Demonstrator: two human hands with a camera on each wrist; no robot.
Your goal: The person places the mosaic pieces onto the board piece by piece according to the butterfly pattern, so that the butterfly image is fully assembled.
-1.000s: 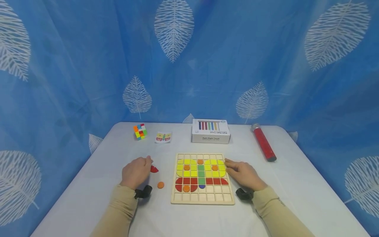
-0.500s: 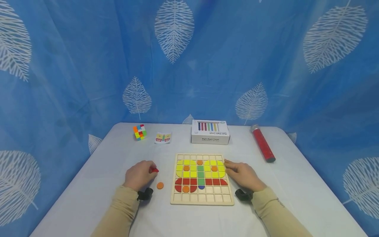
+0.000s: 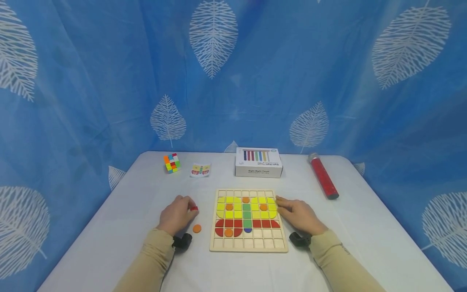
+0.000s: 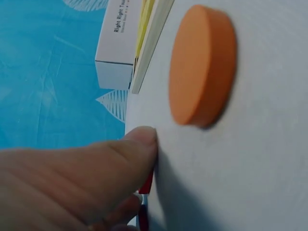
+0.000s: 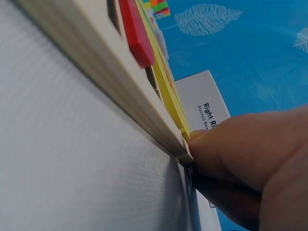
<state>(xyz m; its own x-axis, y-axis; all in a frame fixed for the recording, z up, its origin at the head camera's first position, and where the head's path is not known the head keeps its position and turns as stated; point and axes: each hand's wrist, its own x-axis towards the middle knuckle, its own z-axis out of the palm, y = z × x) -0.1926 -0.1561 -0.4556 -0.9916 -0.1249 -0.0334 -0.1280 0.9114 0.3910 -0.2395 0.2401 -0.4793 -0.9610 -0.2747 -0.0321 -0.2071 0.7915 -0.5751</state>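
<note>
My left hand (image 3: 176, 215) is on the table left of the wooden grid board (image 3: 255, 251). Between its thumb and fingers it pinches a small red tile (image 3: 194, 208), mostly covered in the left wrist view by the thumb. An orange disc (image 3: 197, 228) lies flat on the table just to the right of that hand. My right hand (image 3: 300, 217) rests by the board's right edge, its fairly straight fingers and thumb touching the rim. Yellow, red, green, orange and blue pieces fill many of the board's cells, while several lower cells are bare wood.
Behind the board stands a white box (image 3: 259, 168). A small picture card (image 3: 200, 170) and a puzzle cube (image 3: 172, 163) are at the back left. On the right lies a red microphone-like stick (image 3: 324, 177). A blue leaf-patterned curtain (image 3: 255, 101) hangs beyond the table.
My left hand has closed over the red tile, which lay by its fingertips earlier, and has shifted slightly right with it. My right hand has stayed at the board's edge.
</note>
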